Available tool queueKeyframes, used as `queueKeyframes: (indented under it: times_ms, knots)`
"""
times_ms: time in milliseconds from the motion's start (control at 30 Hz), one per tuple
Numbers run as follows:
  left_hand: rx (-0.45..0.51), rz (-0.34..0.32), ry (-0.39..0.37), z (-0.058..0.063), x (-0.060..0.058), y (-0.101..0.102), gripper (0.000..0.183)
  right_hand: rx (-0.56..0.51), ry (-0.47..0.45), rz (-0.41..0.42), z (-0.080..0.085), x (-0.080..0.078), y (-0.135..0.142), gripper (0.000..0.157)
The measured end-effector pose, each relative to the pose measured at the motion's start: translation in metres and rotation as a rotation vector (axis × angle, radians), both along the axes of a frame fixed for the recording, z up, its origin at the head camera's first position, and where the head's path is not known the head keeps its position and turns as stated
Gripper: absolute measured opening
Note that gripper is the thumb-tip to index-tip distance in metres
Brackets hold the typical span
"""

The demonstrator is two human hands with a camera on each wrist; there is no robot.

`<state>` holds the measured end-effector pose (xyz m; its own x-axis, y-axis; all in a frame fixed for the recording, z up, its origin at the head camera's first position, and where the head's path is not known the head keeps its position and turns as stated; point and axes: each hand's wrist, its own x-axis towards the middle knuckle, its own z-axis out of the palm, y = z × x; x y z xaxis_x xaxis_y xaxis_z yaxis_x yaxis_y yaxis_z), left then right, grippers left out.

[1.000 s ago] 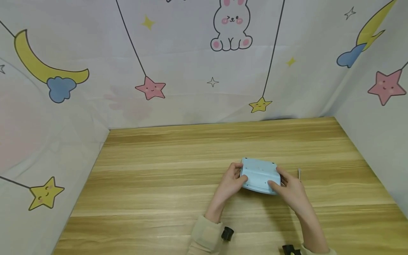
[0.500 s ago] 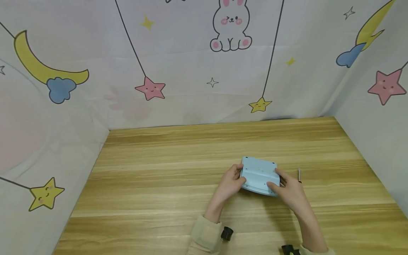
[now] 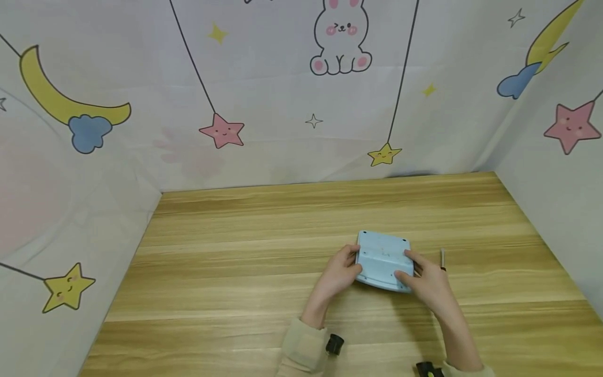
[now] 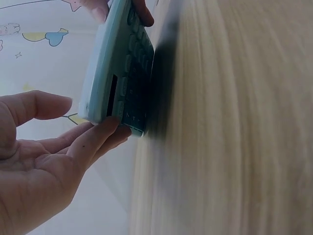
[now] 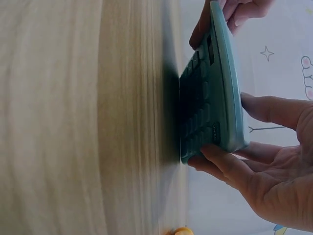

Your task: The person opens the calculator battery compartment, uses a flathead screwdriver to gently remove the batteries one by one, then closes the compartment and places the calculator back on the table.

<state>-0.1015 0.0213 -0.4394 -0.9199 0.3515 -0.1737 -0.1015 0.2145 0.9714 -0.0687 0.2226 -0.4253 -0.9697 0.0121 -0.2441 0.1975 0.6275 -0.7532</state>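
A light blue calculator (image 3: pixel 383 256) is held face down over the table, its back with small screw holes turned up in the head view. My left hand (image 3: pixel 336 269) grips its left side, fingers beneath and thumb at the near corner. On the opposite side, my right hand (image 3: pixel 431 285) pinches the edge, thumb on the back. The left wrist view shows the dark display slot and keys of the calculator (image 4: pixel 100 73) facing down, fingertips of the left hand (image 4: pixel 49 156) on that face. Rounded keys also show in the right wrist view, beside the fingers of the right hand (image 5: pixel 279 181).
Beyond the right hand lies a slim metal shaft (image 3: pixel 443 256) with a dark ring, its lower part hidden by the hand. An orange-yellow end (image 5: pixel 183 231) peeks in at the right wrist view's bottom. White printed cloth walls (image 3: pixel 282 94) enclose the wooden table (image 3: pixel 226 293).
The calculator has tipped slightly, its near edge sinking a little and more of its back facing up. Both hands keep hold of it and have barely shifted.
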Motion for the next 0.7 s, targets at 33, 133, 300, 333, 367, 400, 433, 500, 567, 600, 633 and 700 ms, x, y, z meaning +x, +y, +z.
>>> queueKeyframes:
  times_ms: [33,133,300,333,367,400,433,500,567,600,633,700]
  knots:
    - [-0.003,0.0,0.004,-0.0005,-0.0001,-0.0002,0.049,0.008,-0.004,-0.002,-0.0005,-0.0002,-0.0004,0.064]
    - [-0.008,0.002,-0.003,-0.0021,-0.0001,-0.0005,0.05,0.045,-0.005,-0.001,-0.0022,-0.001,-0.0016,0.064]
    - [-0.027,0.005,-0.018,-0.0061,-0.0001,0.0004,0.049,0.14,0.014,0.011,-0.0054,-0.0018,-0.0038,0.065]
    - [-0.03,0.006,-0.02,-0.0064,0.0001,0.0005,0.049,0.16,0.019,0.013,-0.0061,-0.0019,-0.0041,0.065]
    - [-0.034,0.005,-0.02,-0.0068,0.0003,0.0005,0.049,0.177,0.024,0.017,-0.0066,-0.0022,-0.0045,0.065]
    - [-0.034,0.003,-0.021,-0.0071,0.0003,0.0005,0.049,0.191,0.024,0.02,-0.0068,-0.002,-0.0049,0.065]
    - [-0.037,0.003,-0.018,-0.0075,0.0003,0.0005,0.05,0.204,0.025,0.022,-0.0072,-0.0018,-0.0051,0.065]
    - [-0.033,0.002,-0.021,-0.0075,0.0006,0.0003,0.051,0.22,0.031,0.028,-0.0076,-0.0018,-0.0055,0.065]
    - [-0.038,0.001,-0.02,-0.0084,0.0007,0.0006,0.052,0.235,0.033,0.035,-0.0077,-0.0017,-0.0059,0.065]
    - [-0.043,0.002,-0.022,-0.0085,0.0007,0.0007,0.052,0.239,0.031,0.038,-0.0077,-0.0015,-0.0061,0.065]
    - [-0.049,0.003,-0.021,-0.0088,0.0007,0.001,0.052,0.245,0.032,0.042,-0.0078,-0.0016,-0.0063,0.065]
    - [-0.062,0.004,-0.022,-0.0095,0.0011,0.0014,0.053,0.255,0.035,0.05,-0.0081,-0.0017,-0.0066,0.065]
